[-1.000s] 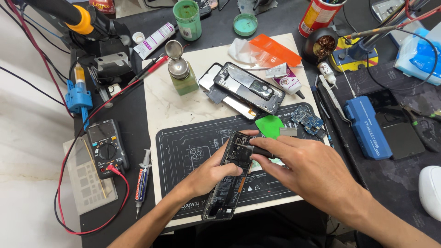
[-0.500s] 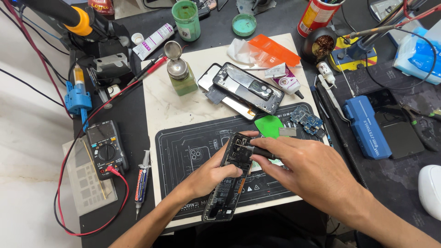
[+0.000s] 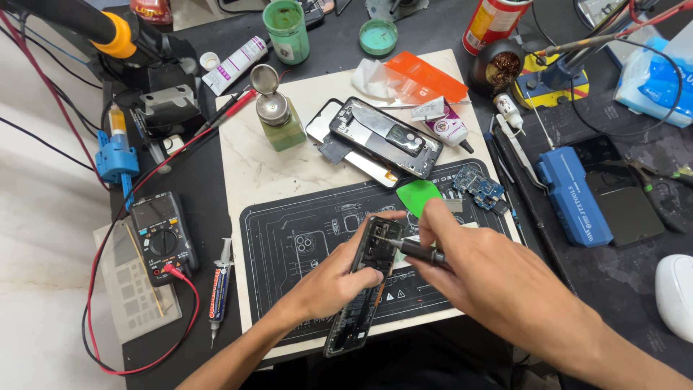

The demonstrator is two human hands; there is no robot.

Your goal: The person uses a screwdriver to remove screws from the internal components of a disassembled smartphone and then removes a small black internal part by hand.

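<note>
- Gripped around its upper half by the left hand, the opened black smartphone frame with exposed internals lies on the dark printed repair mat; thumb on one long edge, fingers curled over the other.
- Right hand is clenched on a slim dark-handled screwdriver, pinched between thumb and fingertips.
- Phone's long axis runs from the near edge of the mat, at lower left, up and away to the right; its far end sits between the two hands.
- Screwdriver lies almost crosswise to that axis, tip pointing left onto the phone's upper part, so the work spot is just left of the right-hand grip and touching or nearly touching the tip.
- Green plastic pry pick sits just beyond the right hand; a second dismantled phone lies farther back on the pale board.
</note>
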